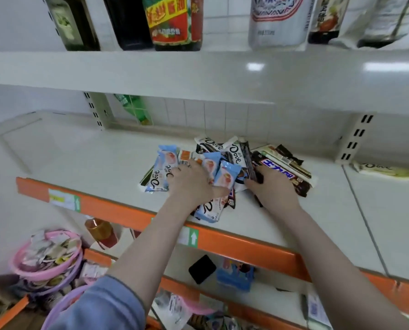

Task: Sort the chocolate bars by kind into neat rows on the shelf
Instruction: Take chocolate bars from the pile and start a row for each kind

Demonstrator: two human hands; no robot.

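A loose heap of chocolate bars lies in the middle of the white shelf [91, 160]. Light blue Dove bars [162, 172] sit at its left, black-and-white Dove bars [234, 151] at the back, brown Snickers bars [282, 173] at the right. My left hand [191, 184] lies on the heap, its fingers spread over the blue bars and its thumb against another blue bar [227, 176]. My right hand [272, 189] grips a dark bar [252, 165] at the edge of the Snickers pile. Another blue bar [209, 210] lies near the shelf's front edge.
An orange price rail [246, 246] runs along the shelf front. A pale Dove bar [386, 170] lies alone at the far right. Bottles stand on the shelf above [175, 22]. Pink baskets of packets [46, 258] sit below left. A green bottle [137, 108] lies behind the shelf back.
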